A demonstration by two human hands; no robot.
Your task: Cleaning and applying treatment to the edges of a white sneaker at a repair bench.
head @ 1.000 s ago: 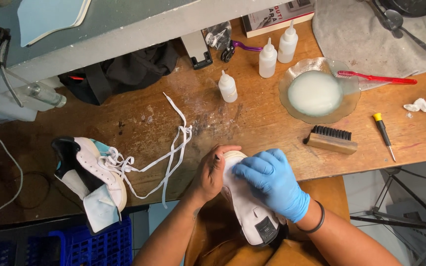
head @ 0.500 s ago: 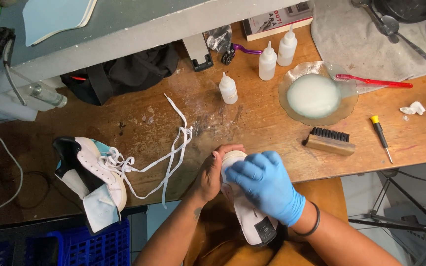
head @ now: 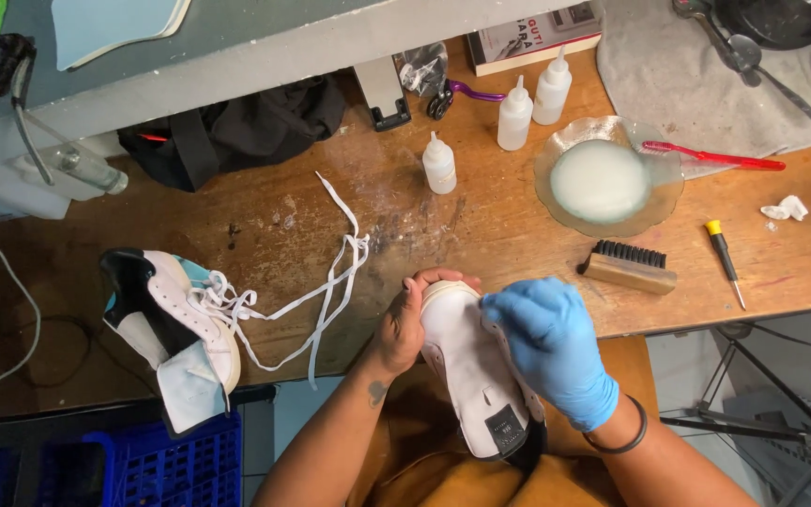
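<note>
white sneaker, sole up, long axis running from the lap to the bench edge (toe farthest). bare left hand cups the toe, fingers curled around it; gloved right hand lies on the sole's right side, fingers pressed together.

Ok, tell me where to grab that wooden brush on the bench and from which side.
Take the wooden brush by its long wooden back, probably from above and the near edge. It lies flat with the black bristles facing away toward the glass dish, so the wood side is bare. The gloved right hand is nearest to it.
</note>
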